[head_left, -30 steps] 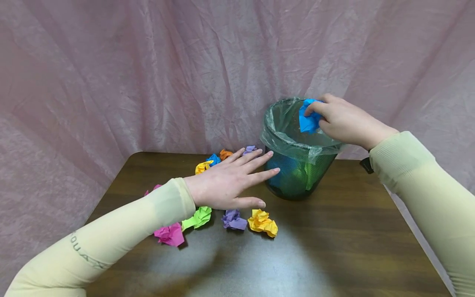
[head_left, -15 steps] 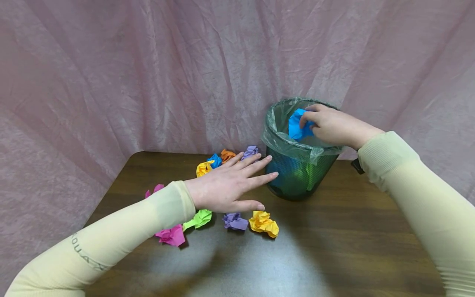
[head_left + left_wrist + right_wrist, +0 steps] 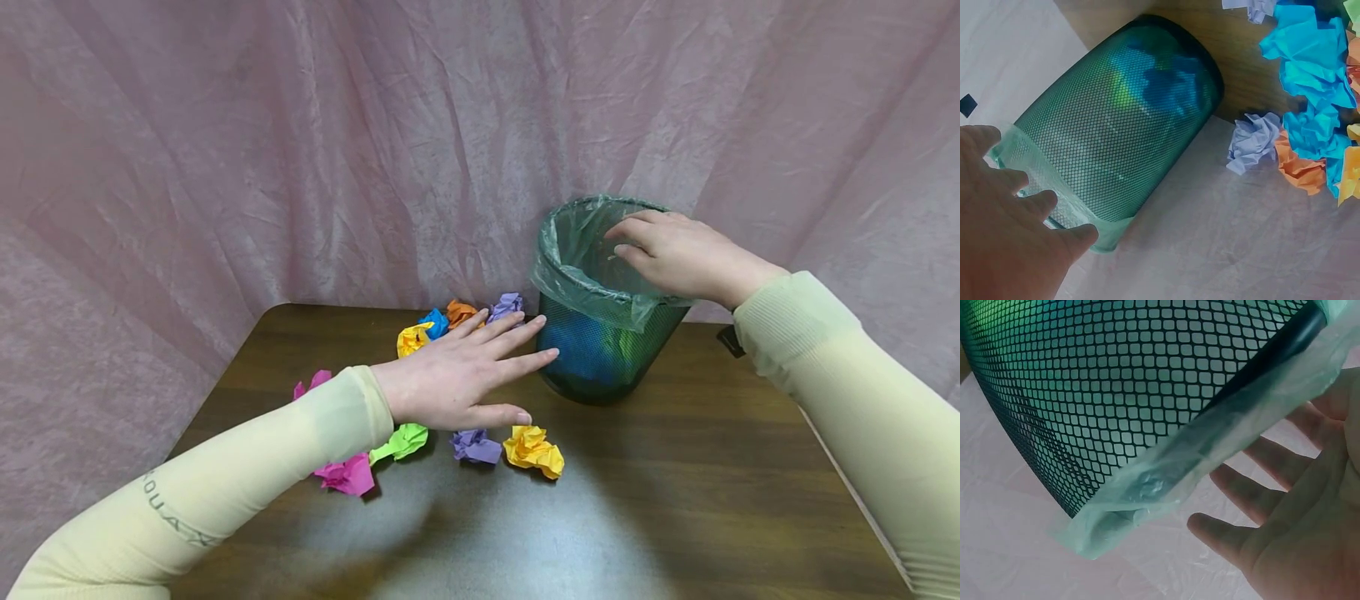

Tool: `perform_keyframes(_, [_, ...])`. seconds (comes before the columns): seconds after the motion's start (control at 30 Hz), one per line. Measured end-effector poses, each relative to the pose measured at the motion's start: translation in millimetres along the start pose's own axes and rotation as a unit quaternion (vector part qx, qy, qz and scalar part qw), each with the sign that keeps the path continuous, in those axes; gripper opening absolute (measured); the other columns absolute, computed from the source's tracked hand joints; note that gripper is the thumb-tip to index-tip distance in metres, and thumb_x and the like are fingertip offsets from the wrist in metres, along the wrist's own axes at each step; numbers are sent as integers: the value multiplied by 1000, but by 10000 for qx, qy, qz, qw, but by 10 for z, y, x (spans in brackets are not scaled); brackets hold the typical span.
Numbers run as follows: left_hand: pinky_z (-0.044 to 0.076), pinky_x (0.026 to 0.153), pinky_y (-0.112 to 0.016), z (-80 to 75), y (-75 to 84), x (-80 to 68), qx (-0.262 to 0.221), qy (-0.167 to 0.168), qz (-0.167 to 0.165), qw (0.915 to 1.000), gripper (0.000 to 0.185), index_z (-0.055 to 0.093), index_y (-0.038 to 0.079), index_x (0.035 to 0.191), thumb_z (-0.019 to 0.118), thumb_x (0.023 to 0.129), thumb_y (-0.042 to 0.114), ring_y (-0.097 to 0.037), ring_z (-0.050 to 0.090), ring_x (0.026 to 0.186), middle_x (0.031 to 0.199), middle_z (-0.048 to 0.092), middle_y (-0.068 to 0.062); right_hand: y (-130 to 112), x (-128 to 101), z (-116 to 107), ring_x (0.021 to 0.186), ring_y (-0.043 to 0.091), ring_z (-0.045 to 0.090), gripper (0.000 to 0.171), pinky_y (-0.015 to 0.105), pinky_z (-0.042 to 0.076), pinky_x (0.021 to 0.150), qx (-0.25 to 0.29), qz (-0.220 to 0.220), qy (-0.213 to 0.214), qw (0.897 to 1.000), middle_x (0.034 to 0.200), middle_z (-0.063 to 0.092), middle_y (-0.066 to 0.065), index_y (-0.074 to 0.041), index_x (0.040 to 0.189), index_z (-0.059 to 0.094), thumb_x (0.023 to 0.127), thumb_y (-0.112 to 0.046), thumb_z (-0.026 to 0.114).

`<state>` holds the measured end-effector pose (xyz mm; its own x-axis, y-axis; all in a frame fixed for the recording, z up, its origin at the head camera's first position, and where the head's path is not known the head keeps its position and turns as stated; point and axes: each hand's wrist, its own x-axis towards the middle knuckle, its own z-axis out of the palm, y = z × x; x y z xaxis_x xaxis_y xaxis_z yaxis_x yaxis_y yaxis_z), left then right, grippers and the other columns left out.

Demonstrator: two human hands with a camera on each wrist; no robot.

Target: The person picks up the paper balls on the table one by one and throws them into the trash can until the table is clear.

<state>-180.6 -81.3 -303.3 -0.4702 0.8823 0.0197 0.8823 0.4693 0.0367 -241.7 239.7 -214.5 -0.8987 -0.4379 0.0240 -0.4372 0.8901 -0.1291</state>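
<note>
Fingers [image 3: 626, 227] spread above mesh bin [image 3: 600, 358] with crinkled liner [image 3: 570, 275].

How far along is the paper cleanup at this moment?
Done: blue and green paper shows through the mesh of the bin. In hand: nothing; the right hand is open over the rim, the left hand flat beside the bin. Left: eight crumpled balls on the table, such as the yellow ball.
</note>
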Motion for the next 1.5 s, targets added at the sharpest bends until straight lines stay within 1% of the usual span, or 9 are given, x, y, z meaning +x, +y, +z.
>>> perform_keyframes(0.2, [4, 122, -59, 17, -10, -14, -37, 1, -61, 10000, 78, 16, 35, 165, 31, 100, 74, -20, -7, 156, 171, -8, 6, -22, -32, -4, 145, 45, 33, 57, 63, 22, 117, -188, -62, 137, 9997, 157, 42, 19, -11, 156, 43, 110, -45, 42])
perform_keyframes(0.43, [5, 122, -58, 32, -43, -48, 49, 55, -83, 9999, 77, 16, 34, 165, 31, 100, 73, -21, -6, 156, 171, -8, 5, -111, -131, -8, 145, 48, 31, 59, 65, 22, 117, -221, -349, 536, 9977, 160, 37, 21, -13, 160, 36, 110, -44, 42])
perform_keyframes(0.67, [6, 123, -57, 48, -96, -107, 40, 128, -178, 9998, 79, 16, 33, 165, 31, 100, 75, -21, -3, 157, 171, -8, 6, -260, -266, 64, 148, 47, 25, 61, 66, 17, 118, -437, -848, 868, 9916, 162, 34, 20, -15, 161, 35, 109, -45, 45])
perform_keyframes(0.9, [5, 123, -56, 75, -189, -193, 92, 196, -308, 9993, 79, 18, 32, 165, 33, 100, 74, -21, -1, 157, 172, -4, 5, -412, -391, 201, 153, 43, 18, 65, 61, 11, 121, -718, -1346, 1138, 9817, 165, 30, 17, -18, 162, 33, 106, -47, 51])
perform_keyframes(1.0, [3, 123, -55, 83, -219, -229, 148, 169, -414, 9989, 80, 18, 32, 165, 33, 99, 75, -22, 0, 157, 172, -4, 5, -481, -436, 251, 153, 41, 17, 65, 60, 14, 121, -754, -1548, 1226, 9774, 165, 30, 15, -19, 161, 35, 105, -45, 55])
perform_keyframes(1.13, [6, 123, -58, 105, -246, -266, 205, 174, -488, 9984, 80, 18, 33, 165, 34, 99, 75, -24, 1, 157, 172, -3, 4, -559, -496, 334, 154, 38, 16, 65, 57, 19, 121, -690, -1918, 1332, 9699, 165, 29, 13, -18, 160, 37, 103, -42, 60])
perform_keyframes(1.3, [8, 122, -60, 137, -271, -303, 191, 193, -538, 9982, 81, 21, 32, 165, 37, 98, 75, -23, 0, 157, 172, -4, 5, -668, -593, 477, 155, 34, 16, 67, 51, 24, 121, -659, -2294, 1348, 9617, 166, 29, 10, -19, 160, 37, 102, -43, 60])
perform_keyframes(1.4, [9, 122, -61, 160, -282, -323, 162, 157, -582, 9981, 81, 21, 31, 165, 37, 98, 75, -24, 0, 157, 172, -4, 5, -712, -647, 581, 155, 34, 15, 68, 52, 25, 121, -686, -2377, 1276, 9605, 167, 28, 8, -21, 161, 36, 102, -45, 60])
perform_keyframes(1.5, [10, 122, -60, 184, -290, -346, 126, 99, -623, 9979, 81, 20, 31, 165, 36, 98, 75, -25, 2, 157, 172, -4, 5, -730, -688, 684, 155, 33, 14, 69, 52, 25, 120, -684, -2367, 1155, 9623, 167, 26, 7, -23, 162, 34, 102, -48, 59])
